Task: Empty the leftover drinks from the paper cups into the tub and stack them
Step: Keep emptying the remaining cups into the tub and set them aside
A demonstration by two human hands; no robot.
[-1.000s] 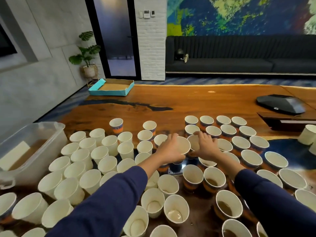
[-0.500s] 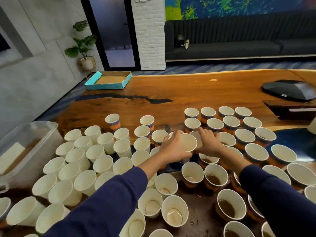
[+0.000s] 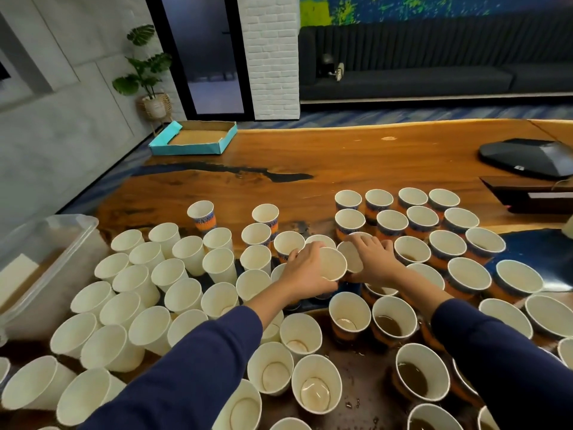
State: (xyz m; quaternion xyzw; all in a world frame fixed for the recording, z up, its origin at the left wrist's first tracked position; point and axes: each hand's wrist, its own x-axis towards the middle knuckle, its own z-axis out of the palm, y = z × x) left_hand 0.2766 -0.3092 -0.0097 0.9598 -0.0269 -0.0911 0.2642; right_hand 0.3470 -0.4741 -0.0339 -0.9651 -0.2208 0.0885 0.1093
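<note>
Fingers of left hand (image 3: 305,268) curled round paper cup (image 3: 331,268); right hand (image 3: 376,259) grips neighbouring cup (image 3: 350,256)

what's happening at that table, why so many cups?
A person in dark blue sleeves is clearing leftover drinks. The left hand grips one paper cup by its side, the right hand holds a neighbouring cup, both in the middle of the crowd. Several cups at right hold brown liquid. The clear tub at left holds brownish liquid. No stack shows on the wooden table.
</note>
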